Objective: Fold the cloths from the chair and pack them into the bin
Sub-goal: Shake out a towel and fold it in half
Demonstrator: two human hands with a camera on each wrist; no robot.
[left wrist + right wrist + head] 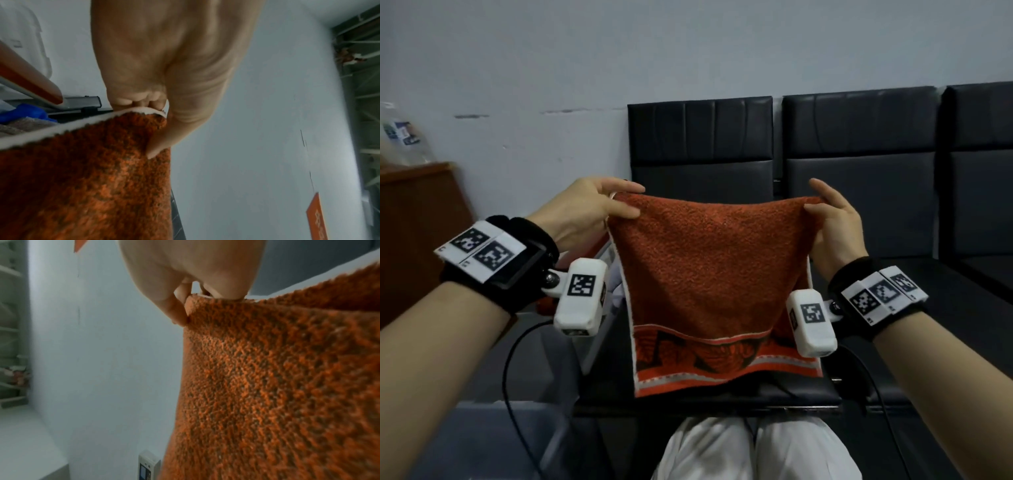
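Observation:
An orange terry towel (709, 274) with a patterned band and white edging hangs in the air over a black chair seat (774, 397). My left hand (599, 209) pinches its top left corner and my right hand (828, 219) pinches the top right corner. The towel hangs doubled, its lower hems toward me. In the left wrist view the thumb (164, 139) presses the towel (92, 178) against curled fingers. The right wrist view has the fingers (174, 305) nipping the towel's (277, 378) corner. A clear bin (599, 294) is partly hidden at my left behind the hand and towel.
A row of black padded chairs (859, 154) stands against a pale wall. A wooden cabinet (414, 233) is at the left. Blue and grey cloths (22, 118) lie below in the left wrist view. Black cables (510, 383) trail by my knees (753, 448).

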